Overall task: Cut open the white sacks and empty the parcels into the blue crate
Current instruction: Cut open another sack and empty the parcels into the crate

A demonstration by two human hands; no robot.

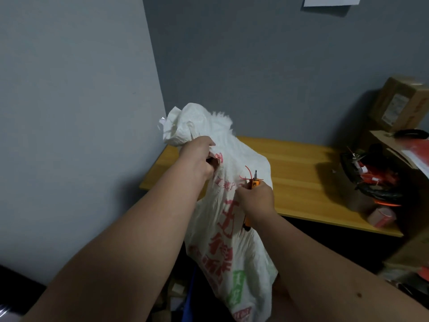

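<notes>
A white woven sack (236, 240) with red and green print hangs upright in front of me. My left hand (198, 156) grips its bunched neck just below the crumpled top. My right hand (255, 201) is closed on an orange utility knife (251, 184), blade pointing up, pressed against the sack's front. A red cable tie (249, 170) sticks up beside the blade. A sliver of the blue crate (189, 296) shows below the sack, with parcels (176, 289) to its left; most of the crate is hidden.
A wooden table (299, 173) stands behind the sack against the grey wall. A black bin with red ties (376, 182) and cardboard boxes (401, 103) crowd its right end. A pink box (380, 217) sits at the table's front right.
</notes>
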